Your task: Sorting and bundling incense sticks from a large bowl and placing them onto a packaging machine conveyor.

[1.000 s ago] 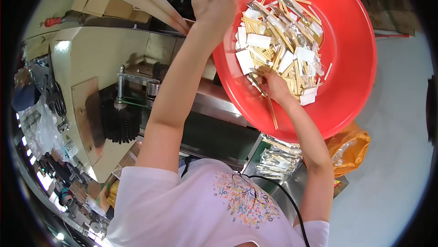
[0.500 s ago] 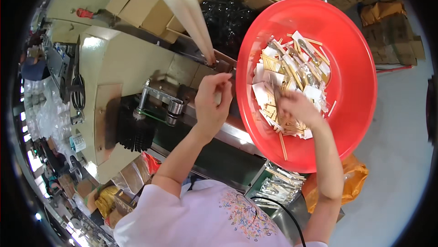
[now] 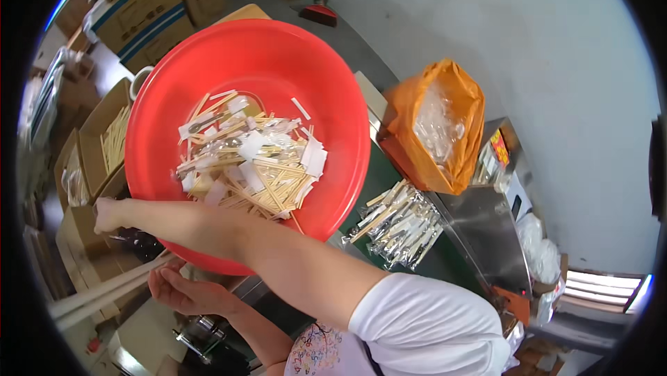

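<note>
A large red basin (image 3: 340,98) holds a loose heap of wooden chopsticks (image 3: 274,188), white paper pieces (image 3: 315,157) and clear-wrapped bits. My right arm crosses in front of the basin's near side. At its end, my right hand (image 3: 111,215) is past the basin's left rim, over the cardboard boxes and beside a box of black glossy pieces (image 3: 144,245). Its fingers are too small and blurred to read. My left hand (image 3: 186,294) is below the basin's near-left edge, palm up with its fingers curled in. Whatever it may hold is hidden.
Wrapped cutlery packs (image 3: 403,227) lie piled on a green belt (image 3: 451,258) right of the basin. An orange bag (image 3: 472,109) of clear plastic stands behind them, near a metal machine housing (image 3: 490,227). Pale bars (image 3: 104,296) slant in at lower left. Cartons (image 3: 149,15) stand behind.
The view has turned to the right. My right hand has left the heap in the basin and reached left over the boxes. My left hand stays curled, now lower beside the basin.
</note>
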Demonstrator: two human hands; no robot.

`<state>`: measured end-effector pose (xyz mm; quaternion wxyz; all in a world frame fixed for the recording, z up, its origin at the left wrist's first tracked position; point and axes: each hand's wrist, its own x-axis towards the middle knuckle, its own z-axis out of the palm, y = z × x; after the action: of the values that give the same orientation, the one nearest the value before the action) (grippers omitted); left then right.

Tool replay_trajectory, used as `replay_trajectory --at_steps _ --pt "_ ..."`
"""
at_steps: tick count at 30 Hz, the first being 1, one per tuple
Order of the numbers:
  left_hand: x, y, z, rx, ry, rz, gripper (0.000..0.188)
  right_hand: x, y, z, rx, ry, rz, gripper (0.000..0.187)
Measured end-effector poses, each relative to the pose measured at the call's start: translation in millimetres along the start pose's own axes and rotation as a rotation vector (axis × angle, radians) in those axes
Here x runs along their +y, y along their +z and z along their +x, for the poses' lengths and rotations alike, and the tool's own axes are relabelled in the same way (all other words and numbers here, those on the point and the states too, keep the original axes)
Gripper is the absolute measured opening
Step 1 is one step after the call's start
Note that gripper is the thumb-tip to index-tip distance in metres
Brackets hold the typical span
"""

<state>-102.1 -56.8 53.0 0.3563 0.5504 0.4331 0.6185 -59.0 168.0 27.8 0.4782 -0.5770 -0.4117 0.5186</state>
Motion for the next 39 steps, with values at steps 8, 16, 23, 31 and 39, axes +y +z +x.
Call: replay_trajectory --at_steps 8,16,23,31,39 --pt "-33 6 -35 -0.487 0.014 0.302 0.019 113 -324 -358 1.090 -0.324 -0.572 0.032" --pt "-53 42 -96 -0.835 -0.107 0.516 0.019 285 -429 -637 0.897 0.883 -0.960 0.075" --pt "-62 122 -122 -0.855 -0.031 0.605 0.023 555 -488 -700 0.206 1.006 -1.147 0.058" --pt "-65 143 -135 -0.840 0.031 0.686 0.020 565 -512 -692 0.253 1.006 -0.506 0.057" --pt "-63 99 -98 -0.909 -0.167 0.562 0.020 547 -535 -721 0.346 1.037 -0.023 0.056"
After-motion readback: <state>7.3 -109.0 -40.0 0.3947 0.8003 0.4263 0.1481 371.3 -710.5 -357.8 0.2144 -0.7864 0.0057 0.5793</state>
